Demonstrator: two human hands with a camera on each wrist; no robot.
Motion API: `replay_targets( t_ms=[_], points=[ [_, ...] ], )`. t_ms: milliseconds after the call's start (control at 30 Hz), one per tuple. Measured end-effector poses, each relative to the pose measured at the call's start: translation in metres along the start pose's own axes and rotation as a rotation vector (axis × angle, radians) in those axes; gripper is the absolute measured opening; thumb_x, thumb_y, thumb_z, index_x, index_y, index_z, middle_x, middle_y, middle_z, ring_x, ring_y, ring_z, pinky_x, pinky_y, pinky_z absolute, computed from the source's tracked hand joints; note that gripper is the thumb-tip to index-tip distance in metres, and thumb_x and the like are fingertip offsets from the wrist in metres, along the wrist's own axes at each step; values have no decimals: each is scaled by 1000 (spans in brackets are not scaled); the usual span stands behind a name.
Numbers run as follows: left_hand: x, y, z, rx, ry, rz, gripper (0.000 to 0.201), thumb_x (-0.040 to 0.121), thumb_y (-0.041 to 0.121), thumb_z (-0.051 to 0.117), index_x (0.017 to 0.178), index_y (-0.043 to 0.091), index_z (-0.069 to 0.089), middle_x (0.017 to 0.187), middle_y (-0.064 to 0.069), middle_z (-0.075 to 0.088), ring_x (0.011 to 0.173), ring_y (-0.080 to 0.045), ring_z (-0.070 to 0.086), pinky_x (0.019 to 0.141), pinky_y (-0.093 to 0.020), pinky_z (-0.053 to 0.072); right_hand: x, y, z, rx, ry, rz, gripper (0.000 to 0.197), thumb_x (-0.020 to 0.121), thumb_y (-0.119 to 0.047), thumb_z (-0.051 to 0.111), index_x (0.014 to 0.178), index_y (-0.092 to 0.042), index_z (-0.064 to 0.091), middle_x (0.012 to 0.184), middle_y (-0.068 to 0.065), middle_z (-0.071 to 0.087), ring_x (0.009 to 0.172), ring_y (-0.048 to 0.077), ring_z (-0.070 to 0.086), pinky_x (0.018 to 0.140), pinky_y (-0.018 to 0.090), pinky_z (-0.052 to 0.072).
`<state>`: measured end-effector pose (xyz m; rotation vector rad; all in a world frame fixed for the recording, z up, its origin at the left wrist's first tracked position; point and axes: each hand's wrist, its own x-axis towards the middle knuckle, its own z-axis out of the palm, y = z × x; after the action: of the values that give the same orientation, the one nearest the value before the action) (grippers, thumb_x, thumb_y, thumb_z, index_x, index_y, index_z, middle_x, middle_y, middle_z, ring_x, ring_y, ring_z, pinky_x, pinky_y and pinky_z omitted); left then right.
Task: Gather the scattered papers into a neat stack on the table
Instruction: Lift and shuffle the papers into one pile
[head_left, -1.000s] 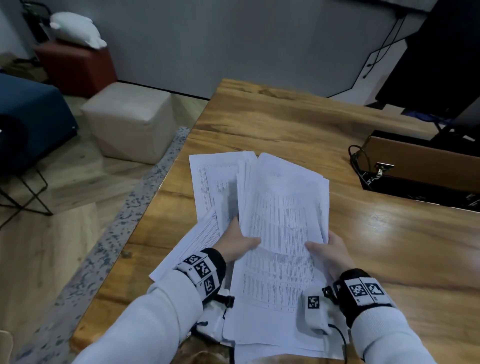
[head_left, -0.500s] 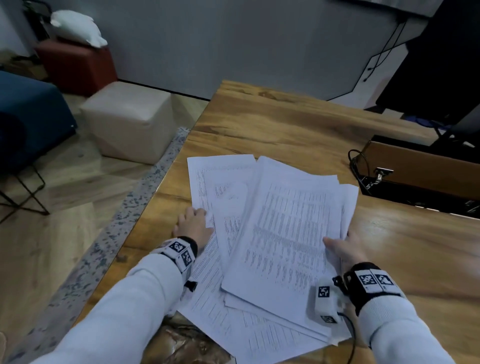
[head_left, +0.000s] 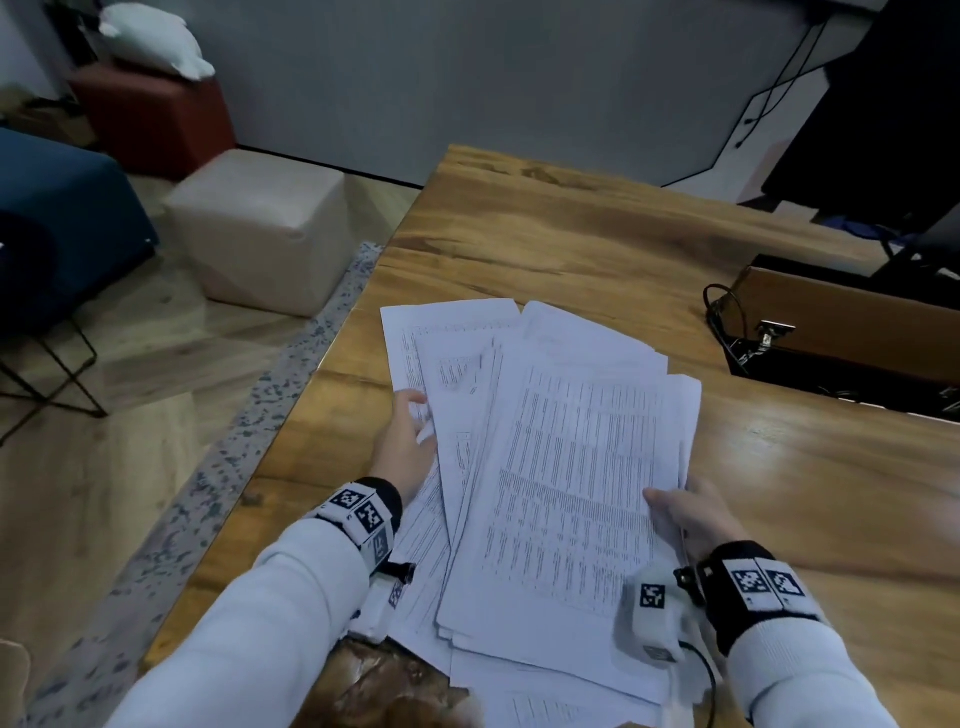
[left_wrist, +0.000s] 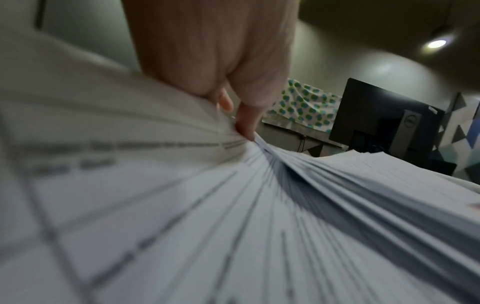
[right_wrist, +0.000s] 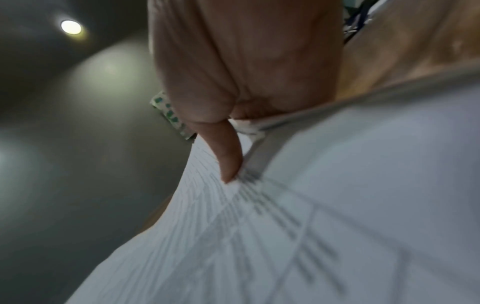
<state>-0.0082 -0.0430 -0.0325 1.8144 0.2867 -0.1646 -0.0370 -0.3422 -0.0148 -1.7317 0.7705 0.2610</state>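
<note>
Printed white papers (head_left: 571, 467) lie fanned out and overlapping on the wooden table (head_left: 571, 234), and their near ends hang over its front edge. My left hand (head_left: 410, 441) is at the left side of the fan. In the left wrist view its fingertips (left_wrist: 244, 121) pinch the edges of several sheets (left_wrist: 233, 226). My right hand (head_left: 685, 514) holds the right edge of the top sheaf, with the thumb (right_wrist: 228, 160) pressed on top of the paper (right_wrist: 337, 205) and the other fingers hidden underneath.
An open wooden box with black cables (head_left: 841, 343) sits on the table to the right, with a dark monitor (head_left: 883, 130) behind it. The table's left edge runs close to my left hand. Beyond it stand a beige pouf (head_left: 260, 228) and a blue sofa (head_left: 52, 223).
My left hand left the middle of the sheaf, went out to the left, and now grips the left sheets. The top sheaf turned clockwise under my right hand, and the fan has narrowed slightly.
</note>
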Motion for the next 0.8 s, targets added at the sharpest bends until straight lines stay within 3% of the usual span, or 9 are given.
replay_targets(
  t_ms=[33, 100, 233, 333, 467, 567, 667, 733, 800],
  points=[
    [-1, -3, -1, 8, 29, 5, 19, 89, 12, 55, 104, 20, 47, 92, -10, 55, 79, -26, 55, 65, -32, 48, -2, 1, -1, 4, -15, 8, 31, 90, 9, 47, 122, 8, 48, 80, 13, 60, 67, 24, 58, 47, 28, 48],
    [-2, -8, -2, 15, 38, -44, 5, 89, 22, 57, 92, 18, 56, 95, -13, 60, 86, -30, 59, 77, -38, 50, -3, 2, -3, 11, -47, 16, 29, 91, 10, 46, 120, 7, 49, 79, 14, 59, 60, 23, 59, 37, 20, 48],
    [-9, -4, 1, -98, -188, -154, 37, 86, 47, 53, 99, 14, 63, 91, 0, 58, 93, -19, 53, 91, -34, 40, -5, 4, -3, 16, -95, 26, 25, 91, 8, 47, 115, 2, 50, 72, 14, 62, 34, 11, 57, 34, 17, 44],
    [-13, 5, 1, -26, -281, -98, 19, 89, 23, 59, 97, 7, 64, 102, -9, 67, 100, -26, 63, 101, -40, 45, -6, 4, -2, 15, -99, 17, 25, 91, 8, 47, 115, 2, 52, 65, 10, 66, 41, 14, 57, 39, 23, 47],
    [-11, 27, -9, -166, -140, 8, 13, 96, 25, 46, 98, 19, 58, 101, 13, 57, 97, -3, 54, 99, -28, 34, -7, -4, -15, 145, -147, 39, 25, 90, 7, 50, 113, -2, 55, 76, 11, 71, 46, 13, 67, 40, 17, 51],
    [0, 28, -7, -176, -54, 36, 43, 99, 31, 36, 135, 9, 42, 135, -2, 51, 130, -21, 46, 112, -40, 34, -13, -6, -9, 78, -139, -4, 21, 90, 2, 53, 110, -2, 57, 71, 9, 72, 54, 17, 67, 44, 22, 52],
    [-2, 23, 13, -170, -161, -131, 66, 95, 50, 29, 150, 25, 3, 159, -2, 17, 146, -24, 20, 118, -47, 21, -22, -5, 12, -42, -131, -59, 21, 93, -3, 48, 114, -1, 53, 88, 13, 68, 71, 26, 65, 51, 29, 53],
    [-11, 20, 25, -199, -266, -195, 83, 87, 60, 39, 149, 29, -7, 160, 0, 8, 147, -23, 14, 119, -47, 17, -23, -5, 18, -36, -96, -53, 20, 94, -3, 45, 113, -2, 51, 87, 12, 64, 69, 24, 61, 46, 27, 49],
    [-18, 16, 29, -289, -323, -132, 99, 76, 56, 63, 149, 29, 2, 157, 1, 22, 143, -20, 26, 118, -44, 23, -20, -5, 18, 26, -51, -41, 21, 94, 0, 45, 114, -1, 50, 87, 12, 63, 73, 25, 61, 52, 30, 48]
  ],
)
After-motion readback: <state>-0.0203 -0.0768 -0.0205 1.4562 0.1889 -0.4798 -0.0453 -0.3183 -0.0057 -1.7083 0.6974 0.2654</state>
